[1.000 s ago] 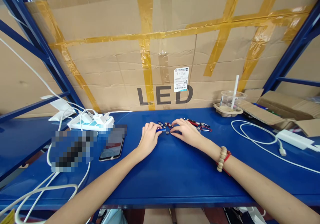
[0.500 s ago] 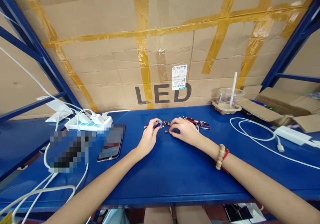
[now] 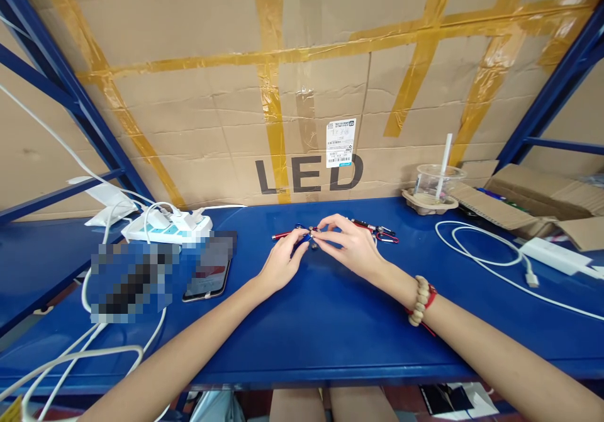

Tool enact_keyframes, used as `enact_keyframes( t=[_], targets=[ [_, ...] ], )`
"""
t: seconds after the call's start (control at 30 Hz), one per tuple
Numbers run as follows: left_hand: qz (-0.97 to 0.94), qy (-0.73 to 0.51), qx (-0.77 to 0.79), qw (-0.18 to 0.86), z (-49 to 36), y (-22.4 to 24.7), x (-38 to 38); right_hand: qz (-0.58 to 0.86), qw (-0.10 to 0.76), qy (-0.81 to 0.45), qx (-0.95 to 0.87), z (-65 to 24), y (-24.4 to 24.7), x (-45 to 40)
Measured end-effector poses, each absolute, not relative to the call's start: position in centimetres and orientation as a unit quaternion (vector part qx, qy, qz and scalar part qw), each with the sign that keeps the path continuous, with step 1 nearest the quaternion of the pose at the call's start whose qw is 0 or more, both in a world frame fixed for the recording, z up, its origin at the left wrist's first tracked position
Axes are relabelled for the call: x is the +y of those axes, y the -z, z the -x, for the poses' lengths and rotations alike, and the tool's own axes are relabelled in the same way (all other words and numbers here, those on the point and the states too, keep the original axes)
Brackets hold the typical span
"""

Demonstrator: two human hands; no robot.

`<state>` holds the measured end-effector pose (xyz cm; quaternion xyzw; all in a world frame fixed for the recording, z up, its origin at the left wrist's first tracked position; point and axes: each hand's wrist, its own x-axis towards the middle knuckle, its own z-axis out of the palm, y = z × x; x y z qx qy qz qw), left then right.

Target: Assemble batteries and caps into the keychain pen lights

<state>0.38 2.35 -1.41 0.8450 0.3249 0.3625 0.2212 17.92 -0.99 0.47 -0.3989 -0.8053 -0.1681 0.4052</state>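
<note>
My left hand (image 3: 282,260) is closed around a small blue tube (image 3: 304,238), whose end sticks out past the thumb and index finger. The fingertips of my right hand (image 3: 348,246) are pinched together at that end; what they hold, if anything, is too small to make out. Just below the fingertips a small silver round piece (image 3: 314,246) shows partly on the table. Behind my left fingers lies a thin red tube (image 3: 282,236). Past my right hand are red and black pen-like tubes (image 3: 363,224) with a red carabiner clip (image 3: 387,238).
A phone (image 3: 210,271) and a white power strip (image 3: 189,228) with cables are on the blue table (image 3: 302,334) at left. At right stand a plastic cup (image 3: 427,186) with a straw, an open cardboard box (image 3: 542,189) and a white adapter (image 3: 554,255). A large carton closes off the back.
My right hand has risen from the small pieces on the table and moved left to the blue tube's end. My left hand still holds the tube.
</note>
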Motion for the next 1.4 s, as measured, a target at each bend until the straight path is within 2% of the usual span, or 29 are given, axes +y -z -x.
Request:
enact_keyframes(
  t=[0.47, 0.53, 0.67, 0.77, 0.83, 1.0, 1.1, 1.23, 1.4],
  targets=[
    [-0.875, -0.326, 0.321, 0.158, -0.3, 1.5, 2.4, 0.439, 0.345, 0.022, -0.83, -17.9, -1.1, -1.4],
    [-0.862, -0.333, 0.348, 0.156, -0.4, 1.5, 2.4, 0.453, 0.394, 0.016, -0.799, -18.5, -1.6, -1.0],
    [-0.834, -0.357, 0.391, 0.154, -0.4, 1.6, 2.5, 0.517, 0.546, 0.054, -0.657, -20.7, -2.7, 0.1],
    [-0.824, -0.368, 0.406, 0.145, -0.3, 1.6, 2.6, 0.55, 0.581, 0.085, -0.594, -22.2, -3.0, 0.7],
    [-0.822, -0.372, 0.406, 0.146, -0.3, 1.6, 2.7, 0.571, 0.544, 0.098, -0.607, -22.5, -2.7, 1.0],
    [-0.828, -0.37, 0.386, 0.166, -0.3, 1.1, 2.4, 0.595, 0.281, 0.148, -0.738, -22.1, -0.6, 1.5],
    [-0.834, -0.372, 0.372, 0.169, -0.4, 0.8, 2.1, 0.599, 0.183, 0.158, -0.764, -22.0, 0.6, 1.8],
    [-0.836, -0.373, 0.368, 0.161, -0.4, 0.6, 2.0, 0.612, 0.134, 0.161, -0.763, -22.1, 1.3, 1.9],
    [-0.838, -0.369, 0.371, 0.156, -0.4, 0.7, 1.9, 0.601, 0.138, 0.157, -0.772, -22.2, 1.1, 1.9]
  ],
)
